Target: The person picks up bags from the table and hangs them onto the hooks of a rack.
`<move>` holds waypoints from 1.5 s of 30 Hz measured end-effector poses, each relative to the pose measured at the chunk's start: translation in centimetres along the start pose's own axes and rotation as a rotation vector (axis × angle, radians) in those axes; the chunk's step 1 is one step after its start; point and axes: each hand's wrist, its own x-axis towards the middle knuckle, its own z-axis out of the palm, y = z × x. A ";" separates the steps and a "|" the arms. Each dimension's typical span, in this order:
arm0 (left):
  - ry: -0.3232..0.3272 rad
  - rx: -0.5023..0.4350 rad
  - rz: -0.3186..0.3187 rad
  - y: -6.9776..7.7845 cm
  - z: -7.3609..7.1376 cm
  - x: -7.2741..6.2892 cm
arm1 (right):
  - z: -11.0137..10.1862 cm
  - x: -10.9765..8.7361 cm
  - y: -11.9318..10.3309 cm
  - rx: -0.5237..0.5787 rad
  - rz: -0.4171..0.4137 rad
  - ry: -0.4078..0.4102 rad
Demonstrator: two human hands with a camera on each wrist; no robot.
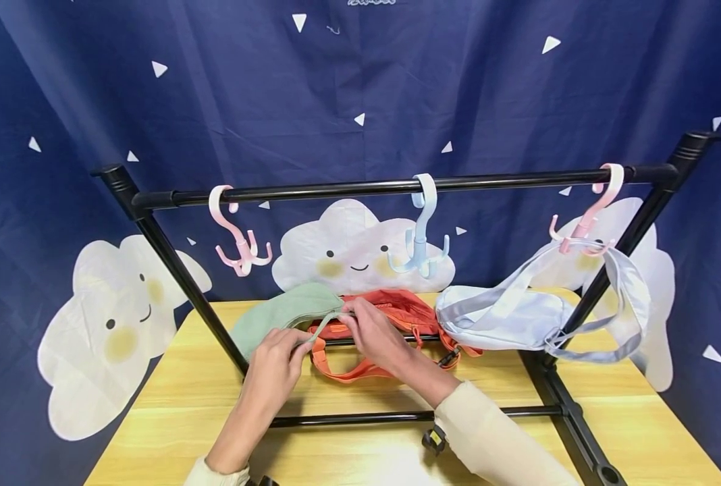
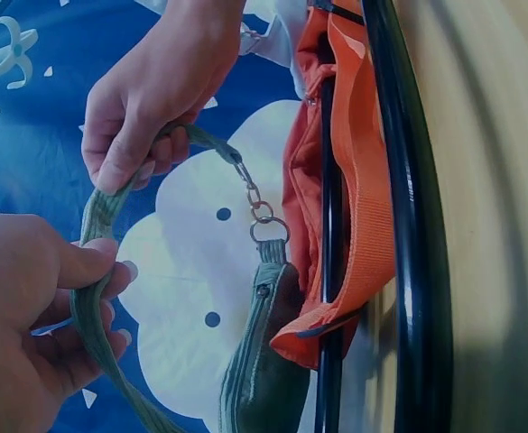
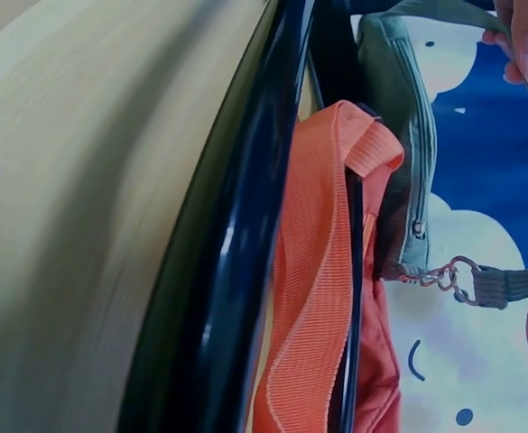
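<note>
A sage green bag (image 1: 284, 312) hangs over the table's left side, its zipper (image 3: 417, 144) plain in the right wrist view. My left hand (image 1: 275, 361) pinches the bag's green strap (image 2: 92, 316) between thumb and fingers. Farther along the same strap, my right hand (image 1: 375, 334) grips it close to the end that joins the bag by a small metal chain (image 2: 253, 197). Between the two hands the strap is lifted above the bag. Just behind the right hand lies a red-orange bag (image 1: 406, 307) with an orange webbing strap (image 2: 363, 180).
A black rack's top bar (image 1: 336, 189) carries a pink hook (image 1: 242, 246), a blue hook (image 1: 421, 236) and another pink hook (image 1: 585, 219). From the right hook a pale blue bag (image 1: 506, 317) hangs by its strap. A lower bar (image 1: 360, 419) crosses above the wooden table (image 1: 172, 405).
</note>
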 end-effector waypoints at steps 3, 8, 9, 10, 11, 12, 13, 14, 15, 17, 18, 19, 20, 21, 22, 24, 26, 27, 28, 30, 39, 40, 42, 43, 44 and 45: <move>0.022 -0.012 0.003 0.2 -0.1 0.3 | -0.3 0.2 -0.1 0.044 0.000 0.033; 0.081 -0.023 0.034 0.5 -0.2 0.9 | -1.0 0.4 -0.5 0.106 0.026 0.068; 0.090 -0.025 0.043 0.6 -0.2 0.9 | -1.1 0.4 -0.6 0.110 0.032 0.073; 0.098 -0.026 0.051 0.6 -0.3 1.0 | -1.2 0.4 -0.7 0.115 0.038 0.077; 0.104 -0.027 0.056 0.6 -0.3 1.0 | -1.3 0.5 -0.8 0.117 0.042 0.085; 0.110 -0.027 0.061 0.7 -0.3 1.1 | -1.4 0.5 -0.9 0.120 0.045 0.094; 0.112 -0.029 0.065 0.7 -0.4 1.1 | -1.5 0.5 -0.9 0.124 0.045 0.100; 0.116 -0.030 0.068 0.8 -0.4 1.1 | -1.6 0.5 -1.0 0.127 0.044 0.107; 0.119 -0.030 0.069 0.9 -0.5 1.1 | -1.6 0.5 -1.0 0.129 0.044 0.112; 0.124 -0.033 0.070 1.0 -0.6 1.2 | -1.8 0.6 -1.2 0.133 0.048 0.116; 0.126 -0.033 0.071 1.0 -0.7 1.2 | -1.9 0.6 -1.3 0.137 0.052 0.114; 0.128 -0.034 0.072 1.1 -0.8 1.3 | -2.0 0.7 -1.4 0.141 0.058 0.112; 0.131 -0.034 0.074 1.2 -0.9 1.3 | -2.0 0.7 -1.5 0.140 0.062 0.113; 0.133 -0.035 0.076 1.2 -1.0 1.4 | -2.1 0.7 -1.6 0.143 0.069 0.112; 0.137 -0.036 0.081 1.3 -1.1 1.4 | -2.2 0.8 -1.7 0.145 0.075 0.112; 0.145 -0.038 0.090 1.5 -1.2 1.5 | -2.4 0.9 -2.0 0.148 0.086 0.118; 0.156 -0.042 0.100 1.6 -1.4 1.6 | -2.6 1.1 -2.2 0.144 0.087 0.126; 0.160 -0.044 0.104 1.7 -1.5 1.7 | -2.8 1.2 -2.2 0.143 0.086 0.131; 0.164 -0.047 0.108 1.8 -1.5 1.8 | -2.9 1.3 -2.3 0.137 0.082 0.136; 0.170 -0.051 0.115 2.0 -1.7 2.0 | -3.2 1.6 -2.4 0.127 0.074 0.147; 0.180 -0.052 0.128 2.6 -2.4 2.8 | -4.3 2.4 -2.8 0.108 0.068 0.155; 0.180 -0.054 0.127 2.6 -2.4 2.8 | -4.3 2.5 -2.8 0.111 0.070 0.154; 0.179 -0.057 0.126 2.6 -2.6 2.9 | -4.4 2.7 -2.9 0.116 0.071 0.147; 0.179 -0.057 0.125 2.5 -2.7 2.9 | -4.5 2.8 -2.9 0.116 0.072 0.144; 0.179 -0.057 0.123 2.5 -2.8 2.9 | -4.5 2.8 -3.0 0.114 0.068 0.142; 0.178 -0.056 0.122 2.5 -2.8 2.9 | -4.6 2.9 -3.0 0.108 0.063 0.141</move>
